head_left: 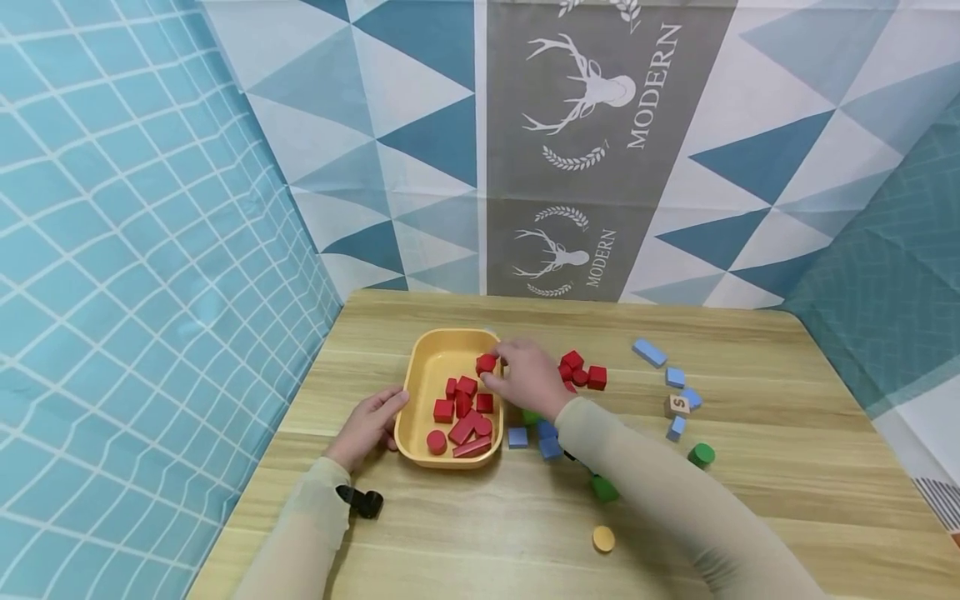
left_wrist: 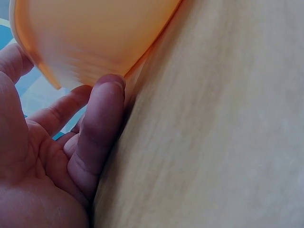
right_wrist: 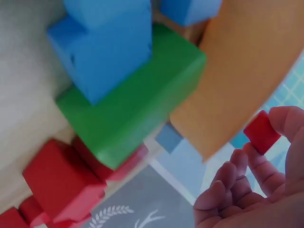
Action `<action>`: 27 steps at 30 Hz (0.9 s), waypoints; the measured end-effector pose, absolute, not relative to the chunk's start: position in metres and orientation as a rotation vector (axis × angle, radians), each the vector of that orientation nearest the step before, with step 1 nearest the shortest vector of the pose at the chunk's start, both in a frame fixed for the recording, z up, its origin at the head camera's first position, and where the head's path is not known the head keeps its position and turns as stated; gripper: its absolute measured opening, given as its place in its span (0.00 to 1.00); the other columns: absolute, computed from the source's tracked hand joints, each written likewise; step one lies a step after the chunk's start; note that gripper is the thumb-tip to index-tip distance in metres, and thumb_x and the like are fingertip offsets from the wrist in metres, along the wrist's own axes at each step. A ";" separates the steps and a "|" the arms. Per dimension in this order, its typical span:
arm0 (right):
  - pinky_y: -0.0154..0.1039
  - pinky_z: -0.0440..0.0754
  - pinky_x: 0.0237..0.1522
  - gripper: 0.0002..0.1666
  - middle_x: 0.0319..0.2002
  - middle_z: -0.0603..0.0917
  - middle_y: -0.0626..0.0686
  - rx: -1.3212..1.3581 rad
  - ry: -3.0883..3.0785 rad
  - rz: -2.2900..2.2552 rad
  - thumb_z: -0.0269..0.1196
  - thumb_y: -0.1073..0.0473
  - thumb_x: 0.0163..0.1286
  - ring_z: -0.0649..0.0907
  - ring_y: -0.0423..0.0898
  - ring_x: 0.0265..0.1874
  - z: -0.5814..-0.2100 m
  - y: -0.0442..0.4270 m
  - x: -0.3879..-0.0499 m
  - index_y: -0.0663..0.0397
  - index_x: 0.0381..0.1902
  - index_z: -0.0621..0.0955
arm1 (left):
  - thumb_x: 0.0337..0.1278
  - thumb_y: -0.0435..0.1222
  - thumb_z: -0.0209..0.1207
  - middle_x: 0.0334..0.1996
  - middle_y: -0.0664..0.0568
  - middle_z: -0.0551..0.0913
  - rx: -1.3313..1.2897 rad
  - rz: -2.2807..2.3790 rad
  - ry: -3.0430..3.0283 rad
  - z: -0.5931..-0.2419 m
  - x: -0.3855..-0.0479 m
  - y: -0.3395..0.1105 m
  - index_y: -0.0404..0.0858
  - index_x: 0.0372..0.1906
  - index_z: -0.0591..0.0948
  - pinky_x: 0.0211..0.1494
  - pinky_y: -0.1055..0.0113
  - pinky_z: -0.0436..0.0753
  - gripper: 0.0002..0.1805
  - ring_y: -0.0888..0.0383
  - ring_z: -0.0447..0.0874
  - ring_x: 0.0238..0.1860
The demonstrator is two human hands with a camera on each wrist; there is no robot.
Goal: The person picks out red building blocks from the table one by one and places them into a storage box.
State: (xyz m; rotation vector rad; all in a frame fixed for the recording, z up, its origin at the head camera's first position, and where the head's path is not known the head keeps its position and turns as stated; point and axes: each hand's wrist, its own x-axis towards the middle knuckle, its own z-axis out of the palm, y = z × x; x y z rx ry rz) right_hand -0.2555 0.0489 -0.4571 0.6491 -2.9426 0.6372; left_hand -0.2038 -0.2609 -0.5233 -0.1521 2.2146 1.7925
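A yellow plastic tray holds several red wooden blocks of mixed shapes, such as a cube and a cylinder. My left hand grips its left side, thumb at the rim and fingers against the outer wall. Over the tray's right edge, my right hand pinches a small red block between thumb and fingertips. More red blocks lie on the table beyond the right hand. In the right wrist view a green block and blue blocks stand close to the tray.
Blue blocks, a lettered wooden cube and a green cylinder are spread to the right. A yellow disc lies near the front. Patterned cloth hangs behind the wooden table. The right forearm covers some blocks.
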 end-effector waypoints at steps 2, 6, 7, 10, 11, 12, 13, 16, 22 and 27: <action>0.46 0.87 0.49 0.26 0.50 0.86 0.52 0.655 -2.967 0.566 0.72 0.40 0.69 0.83 0.49 0.46 -0.461 0.047 -0.254 0.47 0.58 0.87 | 0.80 0.56 0.56 0.29 0.50 0.88 -0.155 1.790 2.213 -0.524 -0.204 -0.261 0.37 0.80 0.68 0.28 0.68 0.84 0.38 0.58 0.83 0.24; 0.47 0.87 0.48 0.23 0.50 0.85 0.54 0.636 -3.014 0.502 0.73 0.42 0.68 0.81 0.50 0.46 -0.464 0.044 -0.253 0.48 0.55 0.88 | 0.80 0.56 0.55 0.30 0.49 0.87 -0.161 1.778 2.234 -0.524 -0.204 -0.260 0.37 0.80 0.68 0.29 0.68 0.84 0.37 0.58 0.83 0.26; 0.47 0.87 0.49 0.23 0.51 0.84 0.54 0.625 -3.028 0.494 0.73 0.42 0.68 0.81 0.50 0.47 -0.464 0.043 -0.252 0.48 0.55 0.88 | 0.80 0.56 0.55 0.31 0.49 0.87 -0.161 1.775 2.240 -0.523 -0.204 -0.260 0.37 0.80 0.68 0.29 0.68 0.84 0.37 0.58 0.83 0.26; 0.49 0.86 0.50 0.22 0.51 0.84 0.54 0.595 -3.079 0.459 0.72 0.42 0.69 0.80 0.51 0.48 -0.464 0.040 -0.253 0.47 0.54 0.89 | 0.80 0.56 0.55 0.32 0.49 0.87 -0.162 1.771 2.249 -0.524 -0.204 -0.260 0.38 0.80 0.68 0.29 0.68 0.84 0.37 0.58 0.83 0.27; 0.49 0.85 0.49 0.21 0.51 0.84 0.54 0.584 -3.098 0.435 0.71 0.42 0.69 0.79 0.51 0.48 -0.464 0.038 -0.253 0.47 0.53 0.89 | 0.80 0.56 0.55 0.32 0.49 0.87 -0.162 1.772 2.247 -0.524 -0.204 -0.260 0.38 0.80 0.68 0.29 0.68 0.84 0.37 0.58 0.83 0.27; 0.49 0.85 0.48 0.20 0.50 0.84 0.54 0.571 -3.115 0.404 0.71 0.42 0.69 0.79 0.52 0.48 -0.464 0.036 -0.253 0.46 0.52 0.89 | 0.80 0.57 0.55 0.31 0.49 0.87 -0.163 1.774 2.243 -0.524 -0.204 -0.260 0.38 0.80 0.68 0.29 0.68 0.84 0.38 0.58 0.83 0.27; 0.50 0.85 0.47 0.19 0.49 0.84 0.54 0.556 -3.128 0.372 0.70 0.42 0.69 0.79 0.52 0.47 -0.465 0.034 -0.253 0.46 0.50 0.89 | 0.80 0.57 0.55 0.31 0.49 0.87 -0.163 1.774 2.239 -0.524 -0.204 -0.260 0.38 0.80 0.68 0.29 0.68 0.84 0.38 0.58 0.83 0.26; 0.51 0.85 0.45 0.16 0.46 0.83 0.54 0.502 -3.153 0.279 0.68 0.42 0.71 0.80 0.52 0.45 -0.467 0.028 -0.253 0.45 0.45 0.88 | 0.80 0.57 0.56 0.30 0.50 0.87 -0.164 1.777 2.227 -0.525 -0.204 -0.260 0.38 0.80 0.68 0.29 0.68 0.84 0.38 0.58 0.83 0.26; 0.52 0.88 0.43 0.14 0.41 0.85 0.55 0.424 -3.166 0.197 0.66 0.45 0.73 0.84 0.54 0.42 -0.473 0.019 -0.254 0.48 0.43 0.87 | 0.80 0.57 0.56 0.29 0.50 0.87 -0.168 1.786 2.223 -0.526 -0.205 -0.260 0.38 0.80 0.69 0.28 0.68 0.84 0.37 0.58 0.82 0.25; 0.50 0.87 0.35 0.13 0.31 0.83 0.52 0.414 -3.165 0.236 0.65 0.47 0.73 0.84 0.51 0.33 -0.476 0.018 -0.255 0.48 0.33 0.83 | 0.78 0.58 0.57 0.28 0.50 0.86 -0.172 1.794 2.224 -0.527 -0.205 -0.260 0.37 0.79 0.69 0.28 0.68 0.83 0.39 0.58 0.81 0.25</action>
